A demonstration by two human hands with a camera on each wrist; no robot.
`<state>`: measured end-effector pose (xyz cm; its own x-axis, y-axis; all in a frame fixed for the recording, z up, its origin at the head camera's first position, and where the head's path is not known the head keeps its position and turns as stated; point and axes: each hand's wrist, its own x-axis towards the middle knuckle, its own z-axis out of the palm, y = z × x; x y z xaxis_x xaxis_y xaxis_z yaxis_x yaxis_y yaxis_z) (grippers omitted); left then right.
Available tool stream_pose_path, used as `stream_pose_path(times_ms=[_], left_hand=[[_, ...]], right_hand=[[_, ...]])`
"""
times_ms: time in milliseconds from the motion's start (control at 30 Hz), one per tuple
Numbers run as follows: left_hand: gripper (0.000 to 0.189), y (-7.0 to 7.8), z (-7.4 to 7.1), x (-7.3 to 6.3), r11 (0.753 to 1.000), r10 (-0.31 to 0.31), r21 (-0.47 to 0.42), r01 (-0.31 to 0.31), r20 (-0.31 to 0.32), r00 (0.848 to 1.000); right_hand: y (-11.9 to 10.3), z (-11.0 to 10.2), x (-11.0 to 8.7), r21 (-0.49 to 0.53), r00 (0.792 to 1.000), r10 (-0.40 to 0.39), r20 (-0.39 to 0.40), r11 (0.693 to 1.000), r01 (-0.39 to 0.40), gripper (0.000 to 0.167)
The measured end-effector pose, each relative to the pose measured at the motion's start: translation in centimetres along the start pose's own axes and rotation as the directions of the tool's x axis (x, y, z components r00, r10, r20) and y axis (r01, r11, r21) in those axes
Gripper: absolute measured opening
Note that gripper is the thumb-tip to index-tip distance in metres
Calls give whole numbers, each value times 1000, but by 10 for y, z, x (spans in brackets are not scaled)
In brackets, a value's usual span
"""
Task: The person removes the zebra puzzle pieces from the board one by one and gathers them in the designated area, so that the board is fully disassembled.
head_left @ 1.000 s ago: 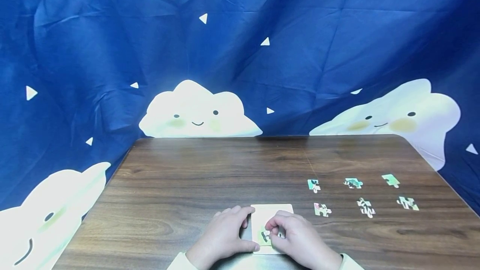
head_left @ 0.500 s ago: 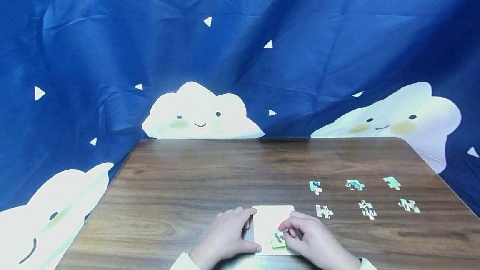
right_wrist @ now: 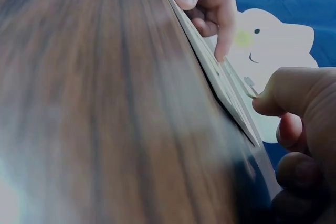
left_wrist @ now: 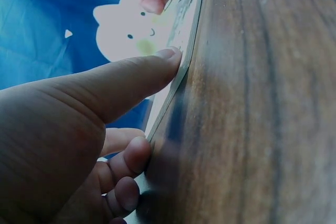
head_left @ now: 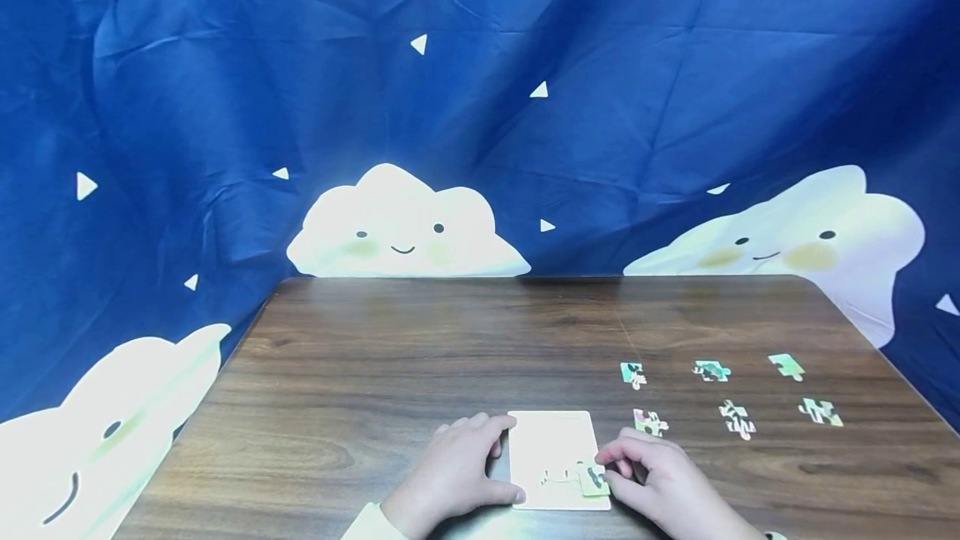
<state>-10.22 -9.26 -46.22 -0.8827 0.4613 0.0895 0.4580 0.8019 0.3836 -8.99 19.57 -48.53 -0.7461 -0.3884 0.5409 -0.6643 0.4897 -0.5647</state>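
A white square puzzle board (head_left: 547,440) lies near the table's front, with faint line drawing on its lower part. My left hand (head_left: 457,469) holds its left side: the thumb rests on the lower left corner, and the fingers meet the upper left edge. In the left wrist view, that thumb (left_wrist: 152,72) lies over the board's rim. A green puzzle piece (head_left: 594,480) with a dark and white print is over the board's lower right corner. My right hand (head_left: 660,477) pinches this piece by its right side between thumb and forefinger. Whether the piece lies flat I cannot tell.
Several loose puzzle pieces lie in two rows to the right, among them a pink-marked one (head_left: 649,422) close behind my right hand and a plain green one (head_left: 786,367). Under everything is a brown wooden table (head_left: 375,357), with a blue cloud-print curtain (head_left: 480,107) behind.
My right hand has moved right with the puzzle piece, from the board's lower left across to its lower right corner, uncovering the drawing. My left hand keeps its hold on the board.
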Motion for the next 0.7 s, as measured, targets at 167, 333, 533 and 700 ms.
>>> stream_pose_path(times_ms=[167,333,533,700], left_hand=[[78,0,0,0,1000,2,-2,-2,-1,1000],[78,-1,0,0,1000,4,3,-4,-1,1000],[79,0,-1,0,1000,0,2,0,7,1000],[80,-1,-1,0,1000,-2,4,2,12,1000]], right_hand=[[4,-7,-6,-19,998,56,-18,998,-57,44],[11,-16,-11,-24,996,80,-31,996,-81,43],[22,-29,-18,-81,996,61,-60,995,-66,45],[29,-38,-21,-95,995,83,-59,992,-88,44]])
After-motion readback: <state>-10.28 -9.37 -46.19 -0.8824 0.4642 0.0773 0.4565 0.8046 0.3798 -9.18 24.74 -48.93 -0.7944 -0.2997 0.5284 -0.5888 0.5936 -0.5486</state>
